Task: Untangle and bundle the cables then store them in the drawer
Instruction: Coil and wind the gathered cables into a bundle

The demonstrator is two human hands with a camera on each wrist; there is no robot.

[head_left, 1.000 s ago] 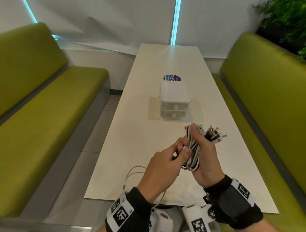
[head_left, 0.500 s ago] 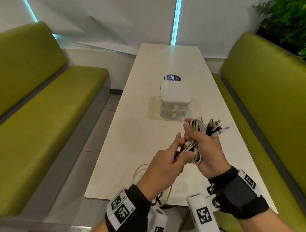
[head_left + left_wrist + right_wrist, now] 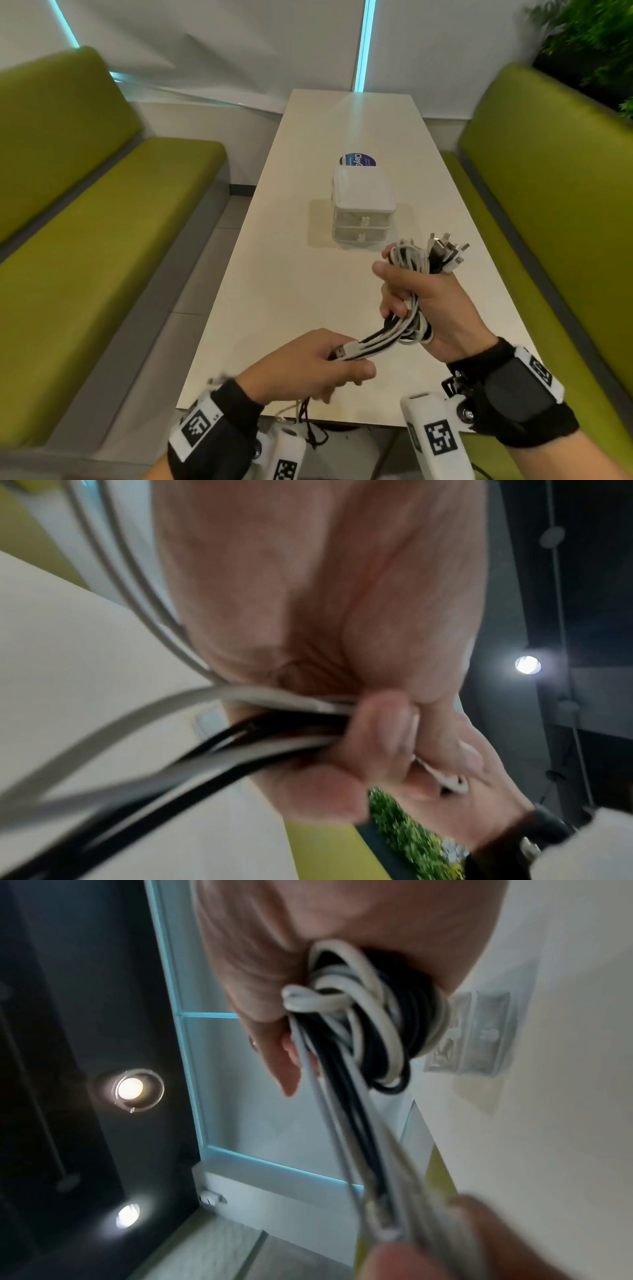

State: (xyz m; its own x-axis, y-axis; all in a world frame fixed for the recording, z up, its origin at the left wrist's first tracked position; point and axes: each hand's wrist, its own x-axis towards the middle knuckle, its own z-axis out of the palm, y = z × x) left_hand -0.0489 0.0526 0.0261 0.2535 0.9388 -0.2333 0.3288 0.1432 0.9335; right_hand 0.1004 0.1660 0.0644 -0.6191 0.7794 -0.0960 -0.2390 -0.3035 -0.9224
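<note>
Cables (image 3: 409,284) in both hands, drawer unit (image 3: 362,209) beyond

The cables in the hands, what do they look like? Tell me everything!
The cables are a bunch of thin black and white cords, rubbery-looking, looped into a bundle. The right hand grips the loops above the table. Metal plug ends stick out the top. The left hand pinches loose strands stretching from the bundle's bottom, one showing a plug. More cord dangles below the left hand.

White table (image 3: 284,274) bears drawer box (image 3: 363,209), seemingly a sticker (image 3: 356,160)
</note>
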